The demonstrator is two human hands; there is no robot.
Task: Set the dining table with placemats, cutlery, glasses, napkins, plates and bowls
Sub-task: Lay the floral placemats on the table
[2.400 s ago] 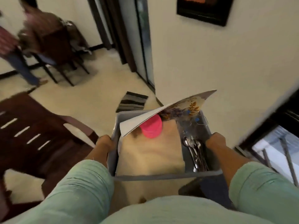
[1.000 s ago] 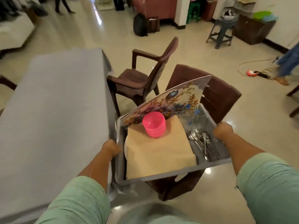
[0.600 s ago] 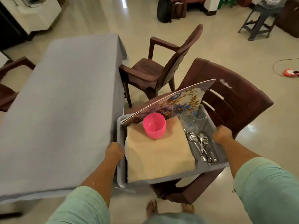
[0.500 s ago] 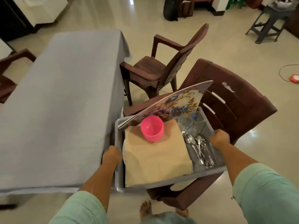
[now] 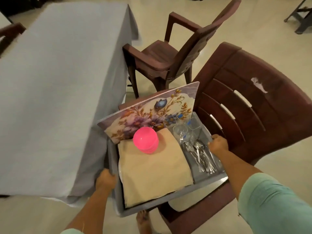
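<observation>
While both hands carried the bin [image 5: 170,209] over the seat of the near chair [image 5: 253,105], the step in hand looked like bringing the tableware to the counter [image 5: 55,85], with none of it laid yet. The left hand [image 5: 105,180] had its grip curled round the bin's rim at 9 o'clock; the right hand [image 5: 217,144] had its grip curled over the rim at 3 o'clock. Neither held anything else.

Inside the bin, the placemats [image 5: 148,114] stood tilted against the far wall at 12 o'clock. A stack of pink bowls [image 5: 146,141] sat on a folded tan napkin [image 5: 155,171], which seemed to cover the plates [image 5: 119,171], only a white edge showing at 9 o'clock. The glasses [image 5: 185,129] stood at 1 o'clock and the cutlery [image 5: 200,157] lay along the 3 o'clock side. The counter, under a grey cloth, lay at 10 o'clock, just beside the bin, and a second chair [image 5: 162,59] stood at 12 o'clock.

Judging from this, the next move called for resting the bin on the chair seat or the counter, level enough that the glasses and bowls would not tip, then freeing a hand to lift out the placemats first.
</observation>
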